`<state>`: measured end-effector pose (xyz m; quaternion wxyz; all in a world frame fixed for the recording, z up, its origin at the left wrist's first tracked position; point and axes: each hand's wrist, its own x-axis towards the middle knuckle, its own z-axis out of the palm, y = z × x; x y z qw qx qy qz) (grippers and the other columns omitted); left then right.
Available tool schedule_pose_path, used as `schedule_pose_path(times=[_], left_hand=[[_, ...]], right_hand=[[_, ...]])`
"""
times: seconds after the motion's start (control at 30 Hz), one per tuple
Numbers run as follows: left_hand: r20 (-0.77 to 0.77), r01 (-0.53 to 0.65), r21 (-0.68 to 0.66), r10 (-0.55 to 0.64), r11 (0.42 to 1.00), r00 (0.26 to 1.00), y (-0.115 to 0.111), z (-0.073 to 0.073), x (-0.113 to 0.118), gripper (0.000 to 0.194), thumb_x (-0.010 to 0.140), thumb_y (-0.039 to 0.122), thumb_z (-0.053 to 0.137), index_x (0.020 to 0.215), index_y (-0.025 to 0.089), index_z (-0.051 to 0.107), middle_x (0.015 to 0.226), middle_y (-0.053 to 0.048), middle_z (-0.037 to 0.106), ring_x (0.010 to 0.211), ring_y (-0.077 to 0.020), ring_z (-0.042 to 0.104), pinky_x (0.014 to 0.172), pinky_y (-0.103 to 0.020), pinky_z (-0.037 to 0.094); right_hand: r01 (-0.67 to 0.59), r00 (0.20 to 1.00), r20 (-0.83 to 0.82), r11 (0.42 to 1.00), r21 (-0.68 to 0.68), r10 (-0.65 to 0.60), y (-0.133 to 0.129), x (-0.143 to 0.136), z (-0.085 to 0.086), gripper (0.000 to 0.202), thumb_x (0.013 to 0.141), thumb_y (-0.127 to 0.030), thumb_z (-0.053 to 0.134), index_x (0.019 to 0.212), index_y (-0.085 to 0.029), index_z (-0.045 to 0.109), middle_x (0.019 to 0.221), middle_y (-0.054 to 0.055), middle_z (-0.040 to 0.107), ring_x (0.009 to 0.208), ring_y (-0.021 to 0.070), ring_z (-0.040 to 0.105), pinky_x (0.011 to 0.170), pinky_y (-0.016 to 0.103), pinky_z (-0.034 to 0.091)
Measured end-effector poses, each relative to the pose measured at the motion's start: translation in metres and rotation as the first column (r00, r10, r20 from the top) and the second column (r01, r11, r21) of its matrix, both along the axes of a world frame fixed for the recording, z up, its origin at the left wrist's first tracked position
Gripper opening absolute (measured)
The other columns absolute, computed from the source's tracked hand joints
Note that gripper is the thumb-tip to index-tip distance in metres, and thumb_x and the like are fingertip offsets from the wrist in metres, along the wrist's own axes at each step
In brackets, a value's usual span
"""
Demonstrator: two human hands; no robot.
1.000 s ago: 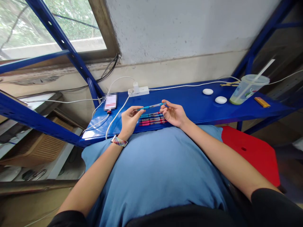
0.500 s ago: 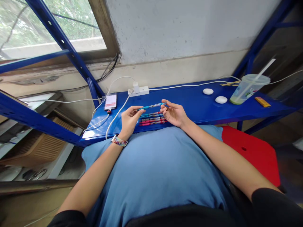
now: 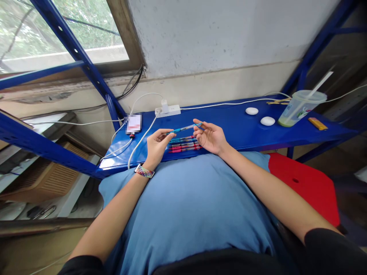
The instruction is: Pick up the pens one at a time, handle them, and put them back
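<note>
A pen (image 3: 183,129) with a clear barrel and light blue ends is held nearly level above the blue tabletop. My left hand (image 3: 159,143) pinches its left end between thumb and fingers. At the pen's right end is my right hand (image 3: 210,136), palm turned up, its fingers apart and loosely curled. The pen's tip meets or lies just in front of its upper fingers; firm contact cannot be made out. Below the held pen, several blue and red pens (image 3: 185,145) lie side by side in a row, their right ends partly hidden by my right hand.
A white power strip (image 3: 172,110) with cables sits at the back of the blue table (image 3: 229,131). On the right are two white egg-shaped objects (image 3: 252,111), a plastic cup (image 3: 298,109) with a straw and a yellow-orange packet (image 3: 317,123). A red stool (image 3: 306,187) stands lower right.
My right hand's fingers have loosened and spread slightly around the pen's right end. My left hand and the pen have hardly moved.
</note>
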<state>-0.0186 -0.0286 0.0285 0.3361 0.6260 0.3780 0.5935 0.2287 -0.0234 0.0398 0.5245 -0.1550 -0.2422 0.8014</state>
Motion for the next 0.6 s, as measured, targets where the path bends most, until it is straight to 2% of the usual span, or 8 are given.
schedule_pose_path(times=[0.17, 0.33, 0.5, 0.6], left_hand=[[0.006, 0.005, -0.001, -0.005, 1.000, 1.000, 0.0006, -0.0010, -0.0003, 0.029, 0.087, 0.042, 0.090, 0.104, 0.021, 0.083, 0.095, -0.007, 0.084, 0.095, -0.0248, 0.083, 0.094, -0.041, 0.066], [0.014, 0.005, 0.005, -0.005, 1.000, 1.000, 0.0014, -0.0010, -0.0009, 0.028, 0.088, 0.041, 0.090, 0.105, 0.020, 0.083, 0.094, -0.007, 0.084, 0.094, -0.0239, 0.083, 0.093, -0.039, 0.066], [0.007, 0.004, 0.007, -0.004, 1.000, 1.000, 0.0009, -0.0002, -0.0014, 0.027, 0.089, 0.040, 0.089, 0.105, 0.020, 0.083, 0.094, -0.007, 0.084, 0.094, -0.0234, 0.083, 0.093, -0.038, 0.065], [0.009, 0.009, 0.005, -0.009, 1.000, 1.000, 0.0014, -0.0010, -0.0020, 0.027, 0.089, 0.041, 0.089, 0.105, 0.020, 0.083, 0.094, -0.006, 0.084, 0.093, -0.0235, 0.082, 0.093, -0.038, 0.066]], right_hand=[[0.015, 1.000, 0.004, 1.000, -0.027, -0.015, 0.0003, -0.0009, 0.0010, 0.027, 0.105, -0.013, 0.045, 0.107, -0.016, 0.072, 0.077, 0.005, 0.076, 0.064, 0.0125, 0.070, 0.061, 0.020, 0.063], [-0.003, 1.000, -0.017, 1.000, -0.004, 0.003, -0.0007, -0.0024, 0.0026, 0.026, 0.106, -0.019, 0.048, 0.115, -0.017, 0.072, 0.084, 0.006, 0.077, 0.067, 0.0132, 0.067, 0.057, 0.020, 0.060], [-0.016, 1.000, 0.013, 1.000, -0.010, 0.016, -0.0017, -0.0033, 0.0043, 0.018, 0.104, -0.015, 0.053, 0.104, -0.020, 0.071, 0.076, 0.002, 0.071, 0.061, 0.0118, 0.059, 0.053, 0.019, 0.054], [0.001, 0.997, 0.076, 0.999, 0.050, -0.005, -0.0012, -0.0035, 0.0039, 0.014, 0.102, -0.017, 0.058, 0.104, -0.022, 0.072, 0.077, 0.001, 0.071, 0.061, 0.0123, 0.057, 0.053, 0.021, 0.052]])
